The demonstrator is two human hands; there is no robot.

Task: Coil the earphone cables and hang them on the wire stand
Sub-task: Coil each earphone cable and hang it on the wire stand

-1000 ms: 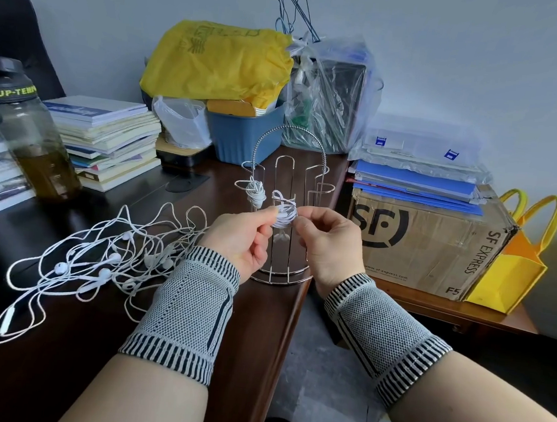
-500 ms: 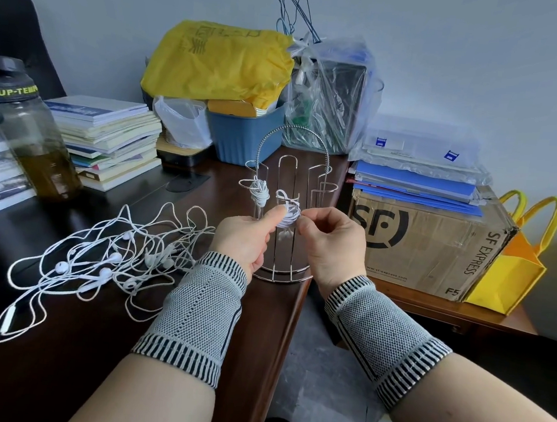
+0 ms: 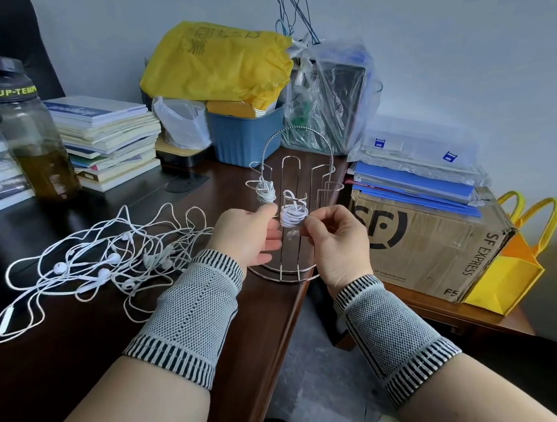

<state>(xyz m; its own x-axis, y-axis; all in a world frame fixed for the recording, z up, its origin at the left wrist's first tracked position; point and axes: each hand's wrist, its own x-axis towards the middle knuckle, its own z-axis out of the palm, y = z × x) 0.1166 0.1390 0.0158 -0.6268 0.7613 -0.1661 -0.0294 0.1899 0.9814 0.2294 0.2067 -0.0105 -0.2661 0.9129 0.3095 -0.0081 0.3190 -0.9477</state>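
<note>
A chrome wire stand [image 3: 298,165] sits at the desk's right edge. One coiled white earphone [image 3: 266,190] hangs on its left hook. A second coiled earphone [image 3: 292,215] sits at the front hook, pinched between my left hand [image 3: 246,233] and my right hand [image 3: 337,242]. Both hands are right in front of the stand and hide its lower part. A tangle of loose white earphones [image 3: 102,258] lies on the dark desk to the left of my left forearm.
A dark water bottle [image 3: 28,132] and a stack of books [image 3: 106,143] stand at the back left. A blue bin [image 3: 243,136] with a yellow bag is behind the stand. A cardboard box [image 3: 430,246] and yellow tote [image 3: 509,277] sit right.
Both hands have carried the second coil slightly up and forward onto the stand's front hook. The left hand's fingers have loosened, thumb still at the coil.
</note>
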